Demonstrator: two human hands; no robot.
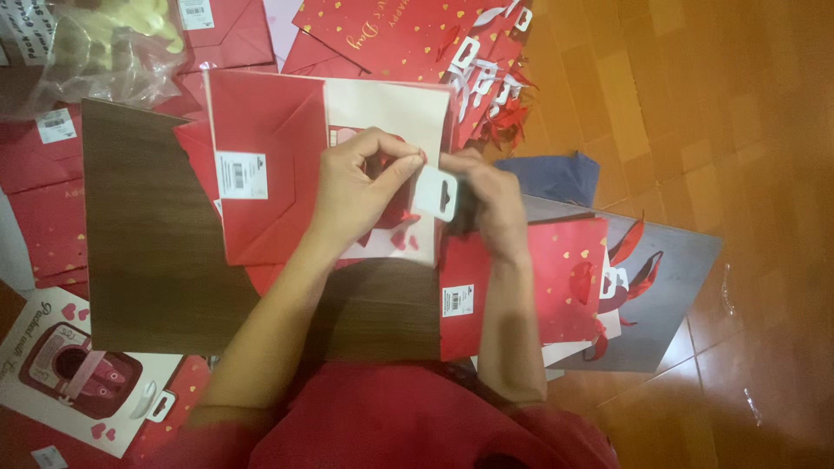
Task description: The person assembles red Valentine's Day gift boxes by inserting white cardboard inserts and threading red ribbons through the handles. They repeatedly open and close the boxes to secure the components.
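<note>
I see a plain white hang tab (pixel 434 193) pinched in my hands. The flat gift bag (pixel 261 174) under them is red with a cream panel and a white barcode sticker. The gift bag (pixel 539 287) toward the board's right edge is red, scattered with small gold hearts. The board (pixel 148 234) is dark brown woodgrain; the floor (pixel 695 104) is orange-brown parquet.

left hand (pixel 360 187) and right hand (pixel 491 204) pinching a little white hang tab (pixel 434 193) between them, over a flat red gift bag (pixel 269 165) on a brown board (pixel 156 234), more red bags (pixel 408 35) piled up behind, orange tiled floor (pixel 695 113) off to the side
</note>
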